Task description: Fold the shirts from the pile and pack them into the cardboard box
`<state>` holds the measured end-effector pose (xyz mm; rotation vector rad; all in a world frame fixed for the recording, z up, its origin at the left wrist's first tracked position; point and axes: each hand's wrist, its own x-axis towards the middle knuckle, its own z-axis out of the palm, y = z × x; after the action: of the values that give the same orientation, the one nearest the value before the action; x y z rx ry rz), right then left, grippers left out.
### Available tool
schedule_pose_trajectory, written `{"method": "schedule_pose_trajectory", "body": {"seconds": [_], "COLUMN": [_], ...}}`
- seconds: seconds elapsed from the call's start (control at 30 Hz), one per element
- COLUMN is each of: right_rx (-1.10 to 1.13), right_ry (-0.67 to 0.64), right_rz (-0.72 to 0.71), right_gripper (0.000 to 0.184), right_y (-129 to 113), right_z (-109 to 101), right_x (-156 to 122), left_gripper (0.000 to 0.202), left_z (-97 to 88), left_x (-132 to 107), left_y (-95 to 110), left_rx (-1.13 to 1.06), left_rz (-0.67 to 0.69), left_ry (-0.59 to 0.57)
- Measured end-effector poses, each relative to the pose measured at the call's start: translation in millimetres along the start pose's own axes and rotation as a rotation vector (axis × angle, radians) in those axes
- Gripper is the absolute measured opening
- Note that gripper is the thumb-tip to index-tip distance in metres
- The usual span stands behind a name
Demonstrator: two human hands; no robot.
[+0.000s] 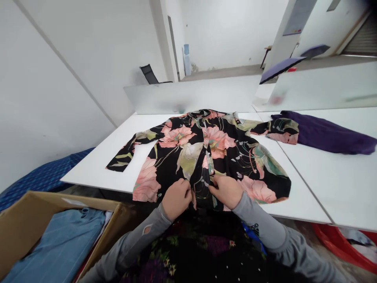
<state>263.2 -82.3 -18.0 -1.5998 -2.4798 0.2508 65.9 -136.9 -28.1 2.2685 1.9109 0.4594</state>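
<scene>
A black shirt with large pink and green flowers [188, 151] lies spread face up on the white table [100, 157], collar at the far side, sleeves stretched left and right. My left hand [176, 197] pinches the left edge of the button placket near the hem. My right hand [226, 191] pinches the right edge of the same placket just across from it. Both hands are closed on the fabric at the near table edge. Grey sleeves cover both my forearms.
A purple garment [330, 135] lies on the adjoining white table at right, touching the shirt's right sleeve. A cardboard box [35, 220] with a blue garment [64, 243] stands at lower left. A red tub [347, 247] sits under the right table. Frosted panels stand behind the tables.
</scene>
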Motion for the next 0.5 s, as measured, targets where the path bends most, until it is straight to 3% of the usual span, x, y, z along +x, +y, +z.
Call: {"method": "schedule_pose_trajectory", "body": {"seconds": [0.13,0.2,0.33,0.4,0.5], "right_rx": [-0.05,0.039,0.596,0.858,0.963], "right_ry": [-0.041,-0.073,-0.236,-0.251,-0.263], "right_rz": [0.031,0.035,0.087,0.094,0.049], "right_gripper": [0.015,0.014,0.012,0.011,0.01], "right_y": [0,5,18,18,7], "right_z": [-7,-13,-32,-37,-30], "right_x": [10,12,18,22,26], "left_gripper": [0.014,0.012,0.01,0.011,0.015], "left_z": [-0.1,-3.3,-24.2,-40.3,-61.9], "left_x": [1,4,13,18,26], "left_y": [-6,-11,-19,-21,-17], "left_rx": [-0.127,-0.209,-0.486,-0.623,-0.759], "left_rz": [-0.037,-0.052,-0.098,-0.131,-0.166], "left_ry": [0.011,0.015,-0.066,-0.098,-0.12]}}
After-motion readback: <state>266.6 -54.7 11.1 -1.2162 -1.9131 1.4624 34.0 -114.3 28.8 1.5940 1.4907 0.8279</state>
